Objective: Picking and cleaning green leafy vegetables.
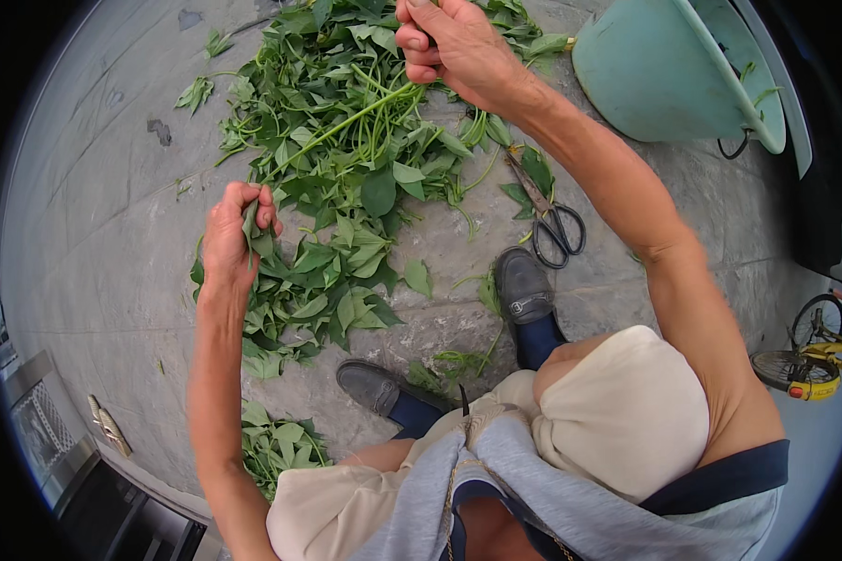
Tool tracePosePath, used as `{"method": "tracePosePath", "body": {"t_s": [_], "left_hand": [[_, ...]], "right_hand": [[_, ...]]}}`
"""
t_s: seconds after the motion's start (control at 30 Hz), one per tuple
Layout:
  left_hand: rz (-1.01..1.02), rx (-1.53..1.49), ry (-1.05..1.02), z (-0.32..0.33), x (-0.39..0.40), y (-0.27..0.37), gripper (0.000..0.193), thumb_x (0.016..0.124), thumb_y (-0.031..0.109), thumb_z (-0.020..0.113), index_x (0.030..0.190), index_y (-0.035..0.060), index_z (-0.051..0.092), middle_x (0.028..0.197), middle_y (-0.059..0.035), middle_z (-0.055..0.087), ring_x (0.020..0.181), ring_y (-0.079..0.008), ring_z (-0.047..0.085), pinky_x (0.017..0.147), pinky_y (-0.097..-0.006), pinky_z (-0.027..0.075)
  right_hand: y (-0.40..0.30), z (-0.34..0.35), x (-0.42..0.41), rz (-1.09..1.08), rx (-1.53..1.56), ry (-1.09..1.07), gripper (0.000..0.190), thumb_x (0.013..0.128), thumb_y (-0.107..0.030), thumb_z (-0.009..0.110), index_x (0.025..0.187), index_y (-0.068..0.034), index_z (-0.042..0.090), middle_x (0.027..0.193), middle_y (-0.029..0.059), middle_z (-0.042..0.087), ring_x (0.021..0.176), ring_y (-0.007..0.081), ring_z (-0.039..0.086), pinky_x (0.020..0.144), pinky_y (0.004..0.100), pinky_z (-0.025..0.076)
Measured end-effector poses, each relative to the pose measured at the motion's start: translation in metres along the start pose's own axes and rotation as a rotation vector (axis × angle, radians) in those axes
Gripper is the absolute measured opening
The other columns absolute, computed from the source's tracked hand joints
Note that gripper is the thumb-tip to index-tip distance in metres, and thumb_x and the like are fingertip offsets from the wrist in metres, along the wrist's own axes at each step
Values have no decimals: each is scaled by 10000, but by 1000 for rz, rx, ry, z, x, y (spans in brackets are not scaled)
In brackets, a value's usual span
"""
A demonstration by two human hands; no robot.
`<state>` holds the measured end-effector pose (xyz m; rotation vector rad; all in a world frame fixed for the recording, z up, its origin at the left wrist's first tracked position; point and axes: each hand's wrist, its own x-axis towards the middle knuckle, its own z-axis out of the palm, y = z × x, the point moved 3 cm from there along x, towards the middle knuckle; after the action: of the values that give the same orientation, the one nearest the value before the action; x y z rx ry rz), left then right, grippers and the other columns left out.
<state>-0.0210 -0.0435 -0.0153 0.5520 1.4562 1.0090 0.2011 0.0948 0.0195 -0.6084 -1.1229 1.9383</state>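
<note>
A long green leafy stem stretches between my two hands. My left hand is closed around leaves and the stem's lower left end, above a loose pile of leaves. Up at the top, my right hand pinches the stem's other end between thumb and fingers. Beneath the stem a large heap of leafy vines lies on the paved ground. Black-handled scissors lie right of the heap, near my shoe, with leaves beside the blades.
A pale green plastic bucket is at the upper right, with bits of greenery at its rim. Another leaf bunch lies by my left leg. My dark shoes are on the paving. A yellow bicycle stands at the far right.
</note>
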Motion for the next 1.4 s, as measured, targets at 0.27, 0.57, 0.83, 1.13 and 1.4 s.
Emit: {"method": "tracePosePath", "body": {"t_s": [0.27,0.57,0.83,1.13,1.4], "left_hand": [[15,727,75,-63,4,-29,453,747,256,560,1137,39,485,1074,-146,534,808,-148,532,679,-287,428],[110,755,-166,-17,-5,-39,439,787,195,551,1161,-14,453,1118,-122,519,901,-165,545,782,-293,425],[111,662,-157,-6,-21,-30,341,796,152,543,1093,-12,506,1019,-91,575,911,-146,539,776,-270,427],[480,246,-290,61,-27,23,368,889,217,412,1186,2,441,1156,-91,504,1089,-168,447,912,-304,331],[61,72,-499,30,-31,-8,289,897,248,409,952,1,551,743,-7,556,704,-107,526,763,-257,404]], "right_hand": [[-45,-113,-16,-382,-1459,141,226,858,-256,505,830,-43,576,585,13,504,581,118,501,525,259,411],[79,-129,-61,-24,-1934,-348,284,655,-80,547,916,-164,620,569,115,550,607,279,582,509,400,443],[16,-69,-44,-227,-1724,-449,175,677,-143,626,824,-67,569,601,90,558,596,231,571,509,351,419],[-19,49,-9,328,-333,-306,248,861,-332,495,818,-89,529,540,-83,387,396,-15,210,349,160,138],[15,12,7,300,-366,-151,262,886,-318,446,831,-75,527,608,-80,394,442,-6,213,380,162,160]]}}
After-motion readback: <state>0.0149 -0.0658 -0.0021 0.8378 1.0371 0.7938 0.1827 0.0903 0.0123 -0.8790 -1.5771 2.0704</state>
